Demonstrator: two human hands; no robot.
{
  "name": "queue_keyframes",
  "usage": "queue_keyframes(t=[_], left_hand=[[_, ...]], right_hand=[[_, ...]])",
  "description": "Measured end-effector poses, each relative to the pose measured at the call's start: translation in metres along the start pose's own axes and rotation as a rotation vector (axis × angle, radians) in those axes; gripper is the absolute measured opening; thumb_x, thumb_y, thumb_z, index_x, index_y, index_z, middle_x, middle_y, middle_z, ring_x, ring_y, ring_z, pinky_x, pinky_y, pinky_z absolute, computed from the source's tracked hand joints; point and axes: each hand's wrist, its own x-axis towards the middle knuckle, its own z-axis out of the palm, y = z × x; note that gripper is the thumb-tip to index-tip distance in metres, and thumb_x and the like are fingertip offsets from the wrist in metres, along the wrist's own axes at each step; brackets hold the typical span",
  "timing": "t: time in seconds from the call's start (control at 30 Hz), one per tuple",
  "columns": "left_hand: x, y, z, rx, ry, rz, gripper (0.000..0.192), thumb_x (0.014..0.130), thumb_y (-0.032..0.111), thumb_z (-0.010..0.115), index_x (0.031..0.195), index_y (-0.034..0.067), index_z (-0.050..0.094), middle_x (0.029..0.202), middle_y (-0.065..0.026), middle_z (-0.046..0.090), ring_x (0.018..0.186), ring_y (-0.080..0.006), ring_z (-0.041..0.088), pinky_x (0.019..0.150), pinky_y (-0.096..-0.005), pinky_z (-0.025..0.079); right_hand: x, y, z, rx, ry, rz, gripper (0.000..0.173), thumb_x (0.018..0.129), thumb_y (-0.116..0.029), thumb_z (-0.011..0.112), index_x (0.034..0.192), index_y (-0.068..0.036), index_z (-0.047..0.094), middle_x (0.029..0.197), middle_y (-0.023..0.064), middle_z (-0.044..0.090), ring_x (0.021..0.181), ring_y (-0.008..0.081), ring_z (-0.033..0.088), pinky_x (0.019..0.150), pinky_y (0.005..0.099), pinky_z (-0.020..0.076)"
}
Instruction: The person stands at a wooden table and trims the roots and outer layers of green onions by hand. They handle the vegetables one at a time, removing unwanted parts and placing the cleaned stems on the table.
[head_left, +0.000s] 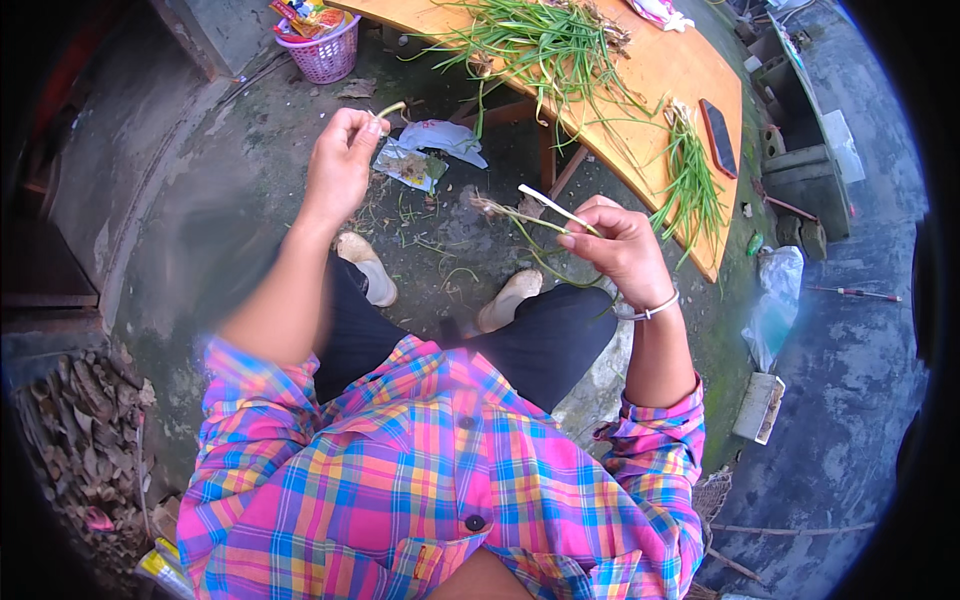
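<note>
Between the thumb and fingers of my left hand (346, 154) is a short, pale yellow-green scallion scrap (392, 109). My right hand (616, 238), with a bangle at its wrist, pinches a couple of scallion stalks. One has a clean white end (541, 196); the other ends in brownish roots (491, 205). Their thin green leaves hang down below the fingers. Both hands are apart, above my knees. Beyond them, a large heap of scallions (555, 45) lies on the wooden table (701, 67). A smaller scallion bundle (688, 176) rests near the table's right corner.
A dark phone (718, 139) lies beside the small bundle. On the floor are a purple plastic basket (328, 56) holding colourful wrappers, a crumpled plastic bag (442, 140) and scattered trimmings. Firewood (86, 427) is piled at the left. A clear bag (776, 304) lies at the right.
</note>
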Motion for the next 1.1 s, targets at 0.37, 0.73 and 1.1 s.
queue_keyframes(t=[0.37,0.73,1.1], left_hand=[[-0.023,0.047,0.033,-0.199,-0.817,-0.015,0.02,0.077,0.012,0.058,0.094,0.002,0.056,0.092,-0.0029,0.056,0.087,-0.0103,0.05,0.076,-0.0248,0.04],[-0.026,0.036,0.039,-0.479,-0.985,-0.289,0.014,0.078,0.011,0.055,0.088,0.001,0.056,0.079,-0.0048,0.059,0.075,-0.0098,0.055,0.07,-0.0218,0.041],[-0.039,0.043,0.05,-0.37,-0.805,-0.194,0.01,0.077,0.006,0.053,0.084,0.0,0.054,0.077,-0.0052,0.058,0.072,-0.0094,0.055,0.068,-0.0222,0.042]], right_hand=[[0.001,-0.006,0.0,-0.065,-0.075,-0.069,0.008,0.067,0.005,0.062,0.074,0.001,0.059,0.073,-0.0008,0.048,0.066,0.0052,0.043,0.056,0.018,0.0329],[0.002,-0.004,0.005,-0.189,-0.123,-0.119,0.008,0.066,0.0,0.063,0.074,-0.001,0.061,0.067,-0.0007,0.044,0.059,0.0056,0.039,0.051,0.0195,0.0318],[0.005,0.001,0.018,-0.046,-0.163,0.07,0.009,0.074,-0.007,0.062,0.08,0.0,0.06,0.065,-0.0013,0.056,0.06,0.0041,0.049,0.053,0.0186,0.0389]])
